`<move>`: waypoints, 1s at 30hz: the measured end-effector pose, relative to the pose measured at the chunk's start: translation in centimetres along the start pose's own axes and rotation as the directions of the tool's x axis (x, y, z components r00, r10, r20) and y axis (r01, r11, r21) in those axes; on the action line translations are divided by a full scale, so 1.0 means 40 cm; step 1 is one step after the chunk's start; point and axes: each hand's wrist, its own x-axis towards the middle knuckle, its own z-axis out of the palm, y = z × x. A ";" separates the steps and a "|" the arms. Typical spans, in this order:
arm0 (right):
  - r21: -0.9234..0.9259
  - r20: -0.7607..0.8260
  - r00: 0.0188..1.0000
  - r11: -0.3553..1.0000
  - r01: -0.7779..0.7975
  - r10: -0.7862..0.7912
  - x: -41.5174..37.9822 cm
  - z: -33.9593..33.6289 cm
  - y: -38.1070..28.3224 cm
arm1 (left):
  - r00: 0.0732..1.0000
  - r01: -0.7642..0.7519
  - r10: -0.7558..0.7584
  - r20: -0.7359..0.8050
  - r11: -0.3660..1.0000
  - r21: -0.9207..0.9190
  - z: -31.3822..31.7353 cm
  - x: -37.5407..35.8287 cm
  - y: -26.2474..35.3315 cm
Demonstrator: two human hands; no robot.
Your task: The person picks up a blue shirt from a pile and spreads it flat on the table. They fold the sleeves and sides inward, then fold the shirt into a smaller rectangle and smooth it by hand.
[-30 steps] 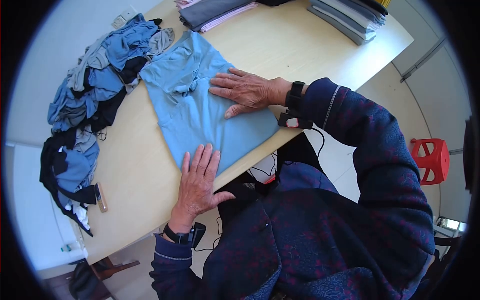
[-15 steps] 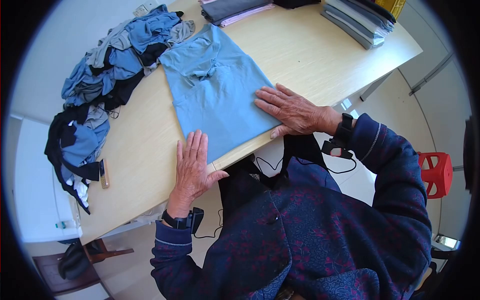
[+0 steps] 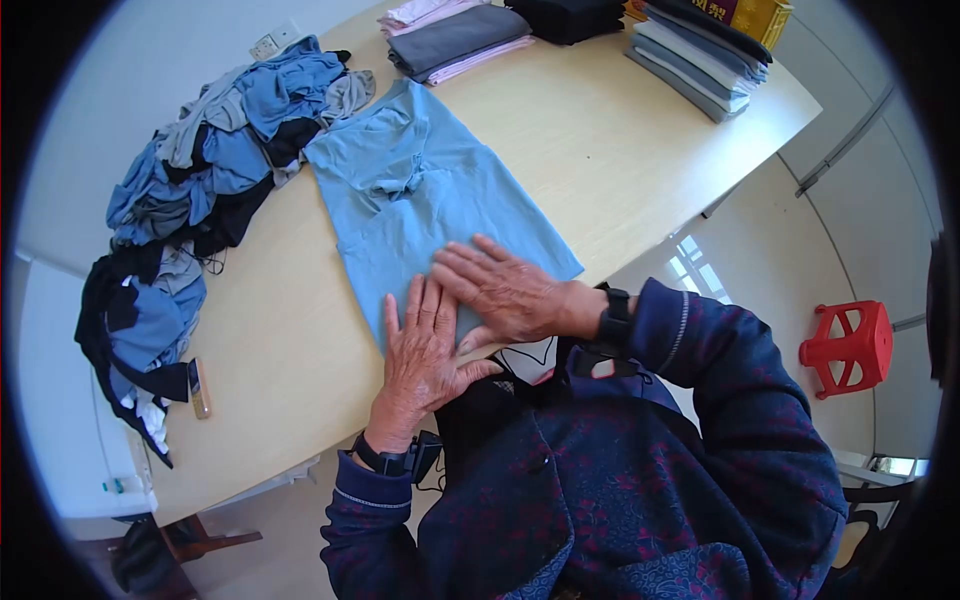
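A light blue garment lies spread on the pale wooden table, with a bunched part near its far end. My left hand rests flat on its near edge, fingers stretched out. Beside it, my right hand lies on the cloth with fingers extended, slightly blurred. The two hands meet near the fingertips of the left one. Under them, part of the garment's near edge is hidden.
A heap of blue, grey and black clothes covers the table's left side. A phone lies near it. Folded stacks, one grey and pink, one black, one grey and white, stand at the back. A red stool is on the floor.
My right hand has slid left across the cloth from the garment's right edge to my left hand. My left hand has shifted slightly right. The camera view has also shifted.
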 end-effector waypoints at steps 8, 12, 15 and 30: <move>-0.207 0.073 0.974 0.959 -0.194 0.212 -0.110 -0.095 0.118 | 0.998 0.021 -0.022 -0.058 1.000 -0.009 -0.008 -0.018 -0.009; -0.234 0.051 0.974 0.951 -0.202 0.219 -0.123 -0.085 0.126 | 0.997 0.063 -0.063 -0.033 0.998 0.019 -0.007 -0.052 -0.033; -0.225 0.039 0.975 0.953 -0.204 0.218 -0.125 -0.084 0.129 | 0.994 0.100 -0.099 -0.036 0.995 0.010 -0.008 -0.093 -0.057; -0.102 0.149 0.987 0.994 -0.039 0.054 -0.170 -0.124 0.128 | 0.992 0.026 -0.037 -0.125 0.996 -0.084 -0.030 -0.129 -0.065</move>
